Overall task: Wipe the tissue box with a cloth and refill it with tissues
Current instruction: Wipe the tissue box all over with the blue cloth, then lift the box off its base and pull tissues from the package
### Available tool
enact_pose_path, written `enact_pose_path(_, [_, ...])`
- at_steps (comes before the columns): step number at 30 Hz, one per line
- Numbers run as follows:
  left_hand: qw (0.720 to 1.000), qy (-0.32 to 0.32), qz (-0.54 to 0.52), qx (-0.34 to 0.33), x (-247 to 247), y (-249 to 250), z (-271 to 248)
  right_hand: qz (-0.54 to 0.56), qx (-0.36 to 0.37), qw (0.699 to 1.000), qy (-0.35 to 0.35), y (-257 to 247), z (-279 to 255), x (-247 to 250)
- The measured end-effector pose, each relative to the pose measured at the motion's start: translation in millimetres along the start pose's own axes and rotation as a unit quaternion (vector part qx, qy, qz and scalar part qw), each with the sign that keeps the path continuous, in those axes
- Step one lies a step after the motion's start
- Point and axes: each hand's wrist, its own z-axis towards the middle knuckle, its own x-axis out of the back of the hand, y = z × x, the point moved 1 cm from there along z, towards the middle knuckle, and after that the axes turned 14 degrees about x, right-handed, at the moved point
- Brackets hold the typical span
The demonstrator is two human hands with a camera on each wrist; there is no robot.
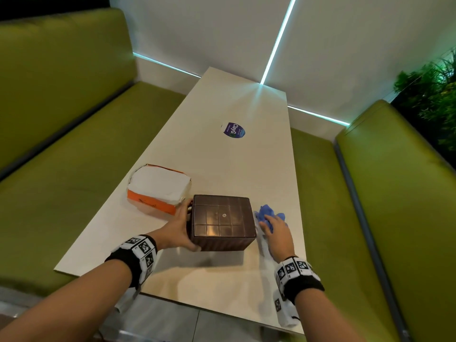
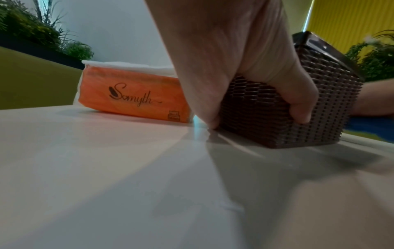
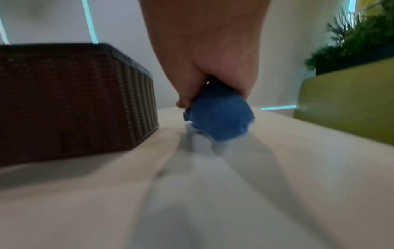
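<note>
Tissue box (image 1: pixel 223 222) is sitting at the near end of the bench (image 1: pixel 241 99), brown, woven-pattern sides with a smooth glossy panel facing up; whether that panel is lid or base, I cannot tell. Left hand (image 1: pixel 176 227) is gripping its left side, thumb curled round the near corner and fingers reaching down the far side, as the left wrist view is showing. Right hand (image 1: pixel 277 232) is closing on the blue cloth (image 1: pixel 270 214), which is lying bunched just right of the box. Orange tissue pack (image 1: pixel 158 187), white sheets exposed on top, is resting just beyond the box to the left. Judging: box is looking rigid and light, likely hollow plastic, so it is probably sliding easily under wiping pressure; bracing across two opposite textured walls seems best, since the glossy panel is looking slippery. Cloth is soft and is conforming to the weave. Tissues are compressible; taking the stack by its long edges should keep it together.
</note>
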Motion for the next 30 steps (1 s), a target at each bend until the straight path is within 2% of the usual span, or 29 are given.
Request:
enact_pose_path(3, [1.0, -0.007, -0.009, 0.007, 1.7, 2.9, 1.8, -0.088, 0.027, 0.992, -0.083, 11.9, -4.0, -22.5])
enact_pose_path(8, [1.0, -0.02, -0.002, 0.023, 6.3, 8.2, 6.2, -0.174, 0.046, 0.979, -0.093, -2.3, 3.0, 1.3])
enact_pose_path(9, [0.999, -0.024, 0.003, 0.026, 7.8, 8.5, 7.2, -0.156, 0.039, 0.984, -0.079, -12.5, 5.6, 13.2])
enact_pose_path(11, [0.999, -0.036, 0.007, 0.027, 10.4, 11.5, 7.8, -0.005, 0.016, 0.998, -0.053, -33.3, 11.2, 33.6])
enact_pose_path(12, [0.999, -0.043, 0.007, 0.028, 11.9, 13.7, 8.4, 0.074, 0.029, 0.994, -0.08, -43.1, 14.3, 40.8])
enact_pose_path(13, [0.998, -0.048, 0.003, 0.028, 13.5, 16.4, 9.4, 0.083, 0.07, 0.985, -0.135, -54.0, 17.8, 45.1])
enact_pose_path(16, [0.997, -0.068, 0.0, 0.038, 17.9, 24.5, 12.0, -0.068, 0.165, 0.944, -0.276, -73.7, 29.4, 41.9])
enact_pose_path(18, [0.995, -0.086, -0.003, 0.04, 20.3, 29.5, 13.7, -0.14, 0.187, 0.923, -0.306, -80.0, 38.6, 35.2])
enact_pose_path(21, [0.994, -0.103, -0.016, 0.039, 22.2, 34.5, 16.1, -0.19, 0.199, 0.905, -0.324, -81.2, 48.2, 26.5])
enact_pose_path(30, [0.993, -0.096, 0.013, 0.067, 25.6, 35.8, 22.9, -0.198, 0.217, 0.91, -0.292, -82.4, 51.9, 27.7])
